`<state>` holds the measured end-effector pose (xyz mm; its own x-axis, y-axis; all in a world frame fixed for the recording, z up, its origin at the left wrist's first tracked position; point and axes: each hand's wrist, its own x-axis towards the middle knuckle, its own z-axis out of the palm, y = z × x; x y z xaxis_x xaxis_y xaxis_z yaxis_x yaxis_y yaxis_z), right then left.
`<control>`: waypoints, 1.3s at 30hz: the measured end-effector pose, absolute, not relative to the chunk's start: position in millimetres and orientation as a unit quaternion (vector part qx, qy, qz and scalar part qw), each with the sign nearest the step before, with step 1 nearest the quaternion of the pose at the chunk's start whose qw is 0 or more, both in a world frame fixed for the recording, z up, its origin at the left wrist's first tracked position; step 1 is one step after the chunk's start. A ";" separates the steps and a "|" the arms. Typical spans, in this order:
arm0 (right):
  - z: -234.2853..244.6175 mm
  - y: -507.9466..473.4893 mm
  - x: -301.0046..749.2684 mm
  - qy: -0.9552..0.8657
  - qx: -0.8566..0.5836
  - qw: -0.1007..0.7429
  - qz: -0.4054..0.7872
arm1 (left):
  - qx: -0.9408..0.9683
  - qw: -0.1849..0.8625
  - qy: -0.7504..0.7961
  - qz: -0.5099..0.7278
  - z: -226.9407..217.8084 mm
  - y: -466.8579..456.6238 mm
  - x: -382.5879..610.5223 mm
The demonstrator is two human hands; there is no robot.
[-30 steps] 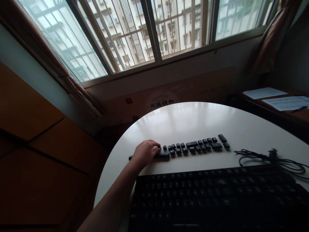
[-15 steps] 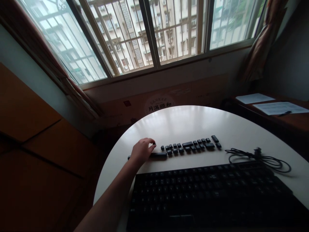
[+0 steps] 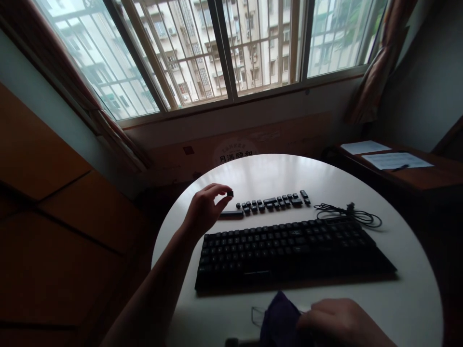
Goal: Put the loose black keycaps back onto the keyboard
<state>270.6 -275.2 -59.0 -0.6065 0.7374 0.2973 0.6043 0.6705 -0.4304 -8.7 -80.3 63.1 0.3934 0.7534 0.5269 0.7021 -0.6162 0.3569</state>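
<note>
Between the thumb and fingertips of my left hand [image 3: 206,207] is a small black keycap [image 3: 230,193], raised above the white round table [image 3: 224,176]. Below that hand lies a long black spacebar key [image 3: 232,214], partly covered by it. Two rows of loose keycaps [image 3: 269,201] stretch to the right. The black keyboard [image 3: 289,246] has a bare patch along its lower rows. At the bottom, my right hand [image 3: 336,318] is closed on a dark purple cloth [image 3: 281,318]. A thin wire frame [image 3: 257,315] sticks out beside the cloth.
A coiled black cable [image 3: 356,213] lies behind the keyboard's right end. Papers [image 3: 396,160] and a pen [image 3: 401,167] rest on a brown table at the right. A barred window [image 3: 231,53] is beyond, with a wooden cabinet [image 3: 39,202] at the left.
My left hand has lifted off the table with the keycap. My right hand and the purple cloth have come into view at the bottom. The view has shifted, showing the keyboard's front edge.
</note>
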 end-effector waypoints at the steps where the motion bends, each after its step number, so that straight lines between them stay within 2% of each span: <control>1: -60.8 -275.1 272.6 -0.885 -0.376 0.225 0.155 | 0.854 0.080 0.403 0.318 64.5 -91.5 -6.5; 3: -62.6 -276.0 275.6 -0.886 -0.372 0.221 0.166 | 0.891 0.150 0.347 0.249 61.5 -113.7 -5.6; 6: -60.8 -278.3 276.1 -0.880 -0.376 0.227 0.180 | 0.907 0.163 0.341 0.184 45.6 -142.0 -13.0; 11: -57.0 -281.3 272.1 -0.867 -0.390 0.244 0.190 | 0.872 0.167 0.390 0.246 10.8 -167.8 -27.1; 16: -56.9 -282.1 271.5 -0.869 -0.392 0.238 0.184 | 0.890 0.134 0.373 0.225 -7.5 -175.8 -19.5; 27: -60.6 -283.0 272.3 -0.871 -0.396 0.225 0.183 | 0.914 0.034 0.349 0.205 -9.6 -181.6 -8.8; 39: -55.4 -281.9 272.3 -0.871 -0.394 0.204 0.210 | 0.900 0.058 0.356 0.244 -13.1 -176.3 -12.0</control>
